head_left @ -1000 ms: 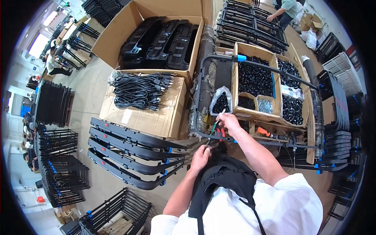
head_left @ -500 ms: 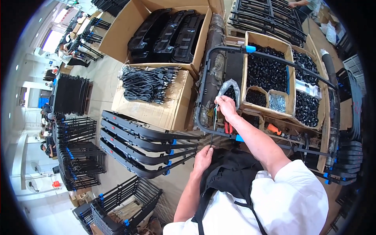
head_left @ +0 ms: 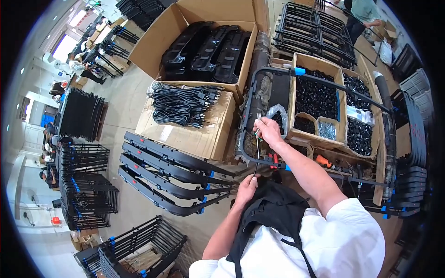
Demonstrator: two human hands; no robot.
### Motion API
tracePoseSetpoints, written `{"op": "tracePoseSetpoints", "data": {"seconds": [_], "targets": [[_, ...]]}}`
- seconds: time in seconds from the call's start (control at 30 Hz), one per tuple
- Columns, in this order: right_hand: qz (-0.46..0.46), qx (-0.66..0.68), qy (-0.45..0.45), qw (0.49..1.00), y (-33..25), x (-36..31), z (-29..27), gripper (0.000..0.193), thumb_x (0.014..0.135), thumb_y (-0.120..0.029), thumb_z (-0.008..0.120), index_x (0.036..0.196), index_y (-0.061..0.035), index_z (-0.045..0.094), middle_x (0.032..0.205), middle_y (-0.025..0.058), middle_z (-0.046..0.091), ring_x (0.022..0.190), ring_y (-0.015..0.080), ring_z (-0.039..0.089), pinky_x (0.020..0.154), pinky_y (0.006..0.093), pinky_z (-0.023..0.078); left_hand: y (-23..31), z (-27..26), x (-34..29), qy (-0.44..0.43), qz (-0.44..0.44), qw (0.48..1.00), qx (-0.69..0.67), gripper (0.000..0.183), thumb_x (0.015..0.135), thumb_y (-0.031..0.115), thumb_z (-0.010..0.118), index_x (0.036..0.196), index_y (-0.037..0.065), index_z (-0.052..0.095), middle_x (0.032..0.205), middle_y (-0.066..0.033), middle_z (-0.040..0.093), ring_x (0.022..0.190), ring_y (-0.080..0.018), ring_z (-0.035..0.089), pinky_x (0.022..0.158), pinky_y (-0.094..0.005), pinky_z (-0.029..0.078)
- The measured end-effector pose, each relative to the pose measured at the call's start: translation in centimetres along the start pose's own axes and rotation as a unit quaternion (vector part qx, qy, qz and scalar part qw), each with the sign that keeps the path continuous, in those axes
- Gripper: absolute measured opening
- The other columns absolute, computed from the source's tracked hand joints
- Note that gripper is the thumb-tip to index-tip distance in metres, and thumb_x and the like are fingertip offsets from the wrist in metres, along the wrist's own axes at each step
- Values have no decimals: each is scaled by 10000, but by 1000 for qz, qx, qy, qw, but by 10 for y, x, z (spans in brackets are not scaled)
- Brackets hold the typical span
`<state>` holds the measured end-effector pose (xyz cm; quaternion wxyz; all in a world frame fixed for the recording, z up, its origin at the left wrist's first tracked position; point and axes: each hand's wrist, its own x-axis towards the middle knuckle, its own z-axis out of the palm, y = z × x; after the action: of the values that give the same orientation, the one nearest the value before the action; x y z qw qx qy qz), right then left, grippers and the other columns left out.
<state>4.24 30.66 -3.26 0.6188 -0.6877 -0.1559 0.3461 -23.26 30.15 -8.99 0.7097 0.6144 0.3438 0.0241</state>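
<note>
A thin black cable point(head_left: 256, 169) runs between my two hands, its upper part showing light and green wire strands. My right hand point(head_left: 269, 130) pinches the wire end over the near left corner of a black tubular frame point(head_left: 244, 116) with blue clips. Lower down, my left hand point(head_left: 248, 186) grips the black cable just in front of my black apron point(head_left: 273, 208). Beside the right hand lies a clear plastic bag point(head_left: 278, 112) with small dark parts. Red-handled pliers point(head_left: 274, 161) sit near the frame's front bar.
Right of my hands stands a wooden tray point(head_left: 290, 111) of black parts and screws. An orange-bodied power tool point(head_left: 324, 161) lies below it. At left are bundled cables point(head_left: 183, 104) on a carton, an open box point(head_left: 153, 44) of black panels, and stacked frames point(head_left: 162, 171). A co-worker point(head_left: 364, 16) stands far right.
My view has shifted slightly, so the bench and boxes sit a little farther right. Both hands still hold the cable, the right one slightly lower. More of the co-worker shows at the far right.
</note>
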Motion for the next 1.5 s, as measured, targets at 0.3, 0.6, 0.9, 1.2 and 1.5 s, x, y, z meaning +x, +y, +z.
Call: {"op": "tracePoseSetpoints", "data": {"seconds": [0.3,0.6,0.9,1.2,1.5], "targets": [[15,83,36,996,17,1,-11,281,1073,-295,603,1065,-31,698,977,69,743,836,168,744,732,306,582,15,7,1,-18,-3,1000,-22,296,1123,207,502,1308,43,665,817,30,587,668,-50,516,626,-222,451],[75,7,-2,997,17,-31,-31,420,1025,-231,649,1366,6,592,1146,125,738,961,209,729,806,347,595,15,13,8,-11,3,998,-63,290,1109,186,528,1332,49,654,819,20,599,660,-57,518,622,-225,456],[42,-321,-152,934,19,-52,-25,334,851,-319,767,1015,-29,796,918,153,777,864,253,730,798,384,555,12,8,13,-17,-15,996,-85,275,1105,205,553,1317,64,655,836,29,613,675,-47,527,590,-209,436],[63,-307,-135,940,24,-47,-25,227,828,-245,731,955,-62,777,874,120,762,831,267,728,762,404,558,15,4,6,-25,-8,998,-56,282,1111,215,543,1325,71,658,835,30,625,689,-50,545,633,-217,448],[-99,-374,82,919,5,-50,-36,184,886,-200,664,966,-61,754,885,169,747,880,386,728,807,521,567,19,4,9,-27,-41,996,-81,281,1108,185,536,1315,41,660,848,-1,626,672,-72,562,630,-235,483]]}}
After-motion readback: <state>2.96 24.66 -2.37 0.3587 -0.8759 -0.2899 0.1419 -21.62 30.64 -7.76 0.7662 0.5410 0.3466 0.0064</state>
